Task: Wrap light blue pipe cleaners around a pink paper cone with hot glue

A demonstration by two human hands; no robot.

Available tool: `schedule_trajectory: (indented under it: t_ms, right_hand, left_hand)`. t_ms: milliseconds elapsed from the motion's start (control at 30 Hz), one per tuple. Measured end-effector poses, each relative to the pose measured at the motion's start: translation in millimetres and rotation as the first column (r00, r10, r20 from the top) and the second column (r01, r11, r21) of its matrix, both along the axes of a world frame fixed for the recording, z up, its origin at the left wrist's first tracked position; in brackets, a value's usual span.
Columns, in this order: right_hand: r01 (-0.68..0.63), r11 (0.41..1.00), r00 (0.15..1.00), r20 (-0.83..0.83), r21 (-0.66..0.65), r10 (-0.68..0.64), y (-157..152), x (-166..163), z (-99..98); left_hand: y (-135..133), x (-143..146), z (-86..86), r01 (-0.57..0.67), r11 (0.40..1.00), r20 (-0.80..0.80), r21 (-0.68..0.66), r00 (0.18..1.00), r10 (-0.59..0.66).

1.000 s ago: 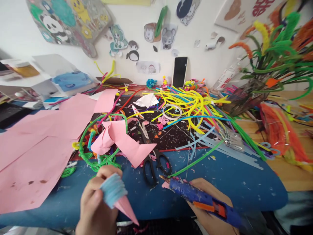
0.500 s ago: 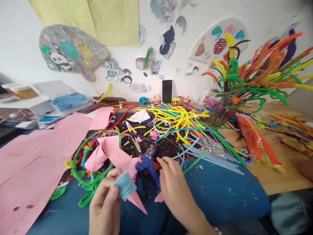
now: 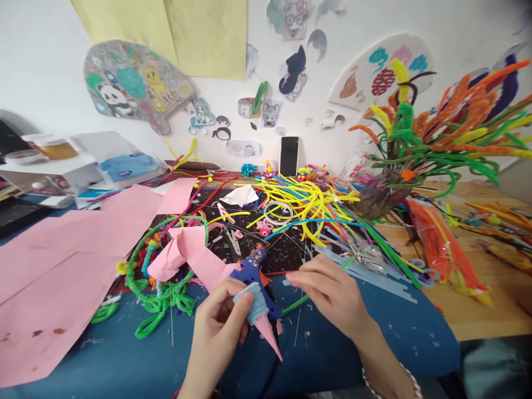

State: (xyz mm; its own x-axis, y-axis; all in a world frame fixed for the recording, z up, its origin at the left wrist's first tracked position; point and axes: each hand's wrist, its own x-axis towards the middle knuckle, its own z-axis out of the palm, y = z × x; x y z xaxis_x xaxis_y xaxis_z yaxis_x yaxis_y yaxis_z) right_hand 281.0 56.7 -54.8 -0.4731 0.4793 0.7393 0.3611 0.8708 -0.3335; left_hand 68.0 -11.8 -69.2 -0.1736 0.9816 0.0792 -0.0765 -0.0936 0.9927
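1. Left hand (image 3: 218, 330): closed around the pink paper cone (image 3: 268, 335), thumb and fingers clamped on its wide end. It sits just inside the front edge of the bench (image 3: 374, 343), about mid-width.
2. Cone: the wide end is wrapped in a light-blue fuzzy winding (image 3: 255, 303), and the bare pink tip points down and to the right, out past the fingertips. It is held clear of the bench top.
3. Right hand (image 3: 330, 291): palm down, just right of the cone and not touching it. The fingers are curled and the tips drawn together towards the cone. Cannot tell whether they pinch anything.
4. Blue glue gun (image 3: 251, 271): lies on the bench directly behind the cone, between the two hands, with neither hand on it.
5. Green pipe cleaner (image 3: 296, 303): runs aslant under the right hand's fingers.
6. Folded pink paper (image 3: 187, 255): left of the glue gun.
7. Yellow pipe-cleaner heap (image 3: 307, 202): farther back, towards the rear edge.
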Motion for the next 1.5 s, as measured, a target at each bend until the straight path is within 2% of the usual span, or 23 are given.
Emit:
schedule_trajectory:
  t_ms: [100, 233, 433, 700, 867, 1000, 1267, 1500]
  right_hand:
    - [-0.219, 0.976, 0.976, -0.013, 0.007, 0.220, -4, -8, 5.4]
    - [-0.292, 0.956, 0.956, 0.032, 0.016, 0.291, -9, -16, 6.7]
    - [-0.244, 0.969, 0.964, 0.114, 0.034, 0.239, -12, -17, 7.1]
    - [-0.194, 0.979, 0.967, 0.176, 0.055, 0.182, -14, -21, 3.0]
    - [-0.173, 0.983, 0.966, 0.206, 0.063, 0.157, -16, -25, 2.3]
    - [-0.166, 0.985, 0.961, 0.232, 0.044, 0.151, -16, -25, 0.9]
    - [-0.136, 0.990, 0.960, 0.251, 0.043, 0.121, -15, -22, 0.3]
    - [-0.130, 0.991, 0.961, 0.251, 0.037, 0.116, -18, -22, 2.0]
  left_hand:
    - [2, -1, -2.7, 0.025, 1.000, 0.019, 0.016, 1.000, -0.025]
    - [2, 1, -2.9, 0.017, 0.999, 0.061, 0.035, 0.998, -0.019]
    - [2, 3, -2.3, 0.022, 1.000, 0.034, 0.005, 0.999, -0.022]
    - [5, 6, 2.8, -0.058, 0.998, 0.015, 0.001, 0.998, 0.058]
    - [4, 5, -1.0, -0.075, 0.997, 0.001, 0.002, 0.997, 0.075]
    - [3, 3, -2.9, -0.030, 0.999, -0.009, -0.015, 1.000, 0.030]
    - [-2, -2, 3.5, 0.101, 0.993, -0.056, 0.066, 0.994, -0.097]
    - [1, -3, 1.9, 0.106, 0.991, -0.060, 0.081, 0.993, -0.101]
